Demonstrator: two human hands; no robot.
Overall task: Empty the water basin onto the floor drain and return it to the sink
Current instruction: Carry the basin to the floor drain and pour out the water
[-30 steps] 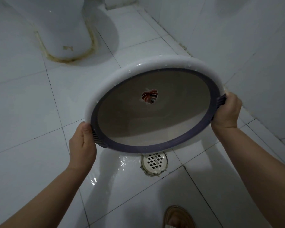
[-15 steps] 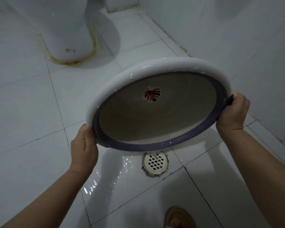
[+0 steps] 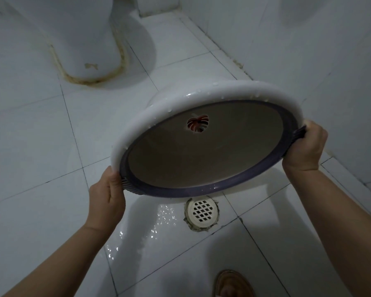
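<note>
Basin (image 3: 204,151) tipped steeply just above drain (image 3: 202,211), left hand (image 3: 107,196) and right hand (image 3: 304,146) both clamped on rim grips, looks emptied with floor (image 3: 41,146) wet, return to sink left.

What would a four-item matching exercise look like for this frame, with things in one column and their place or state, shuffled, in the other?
Things:
1. basin
2. floor drain
3. left hand
4. toilet base

Places or states:
A. ringed by a stained seam, top left
B. tipped on edge, inside facing the camera
C. in the wet tiles just below the basin's lower rim
D. gripping the ribbed dark rim handle, lower left

Pairs: 1-B, 2-C, 3-D, 4-A
</note>
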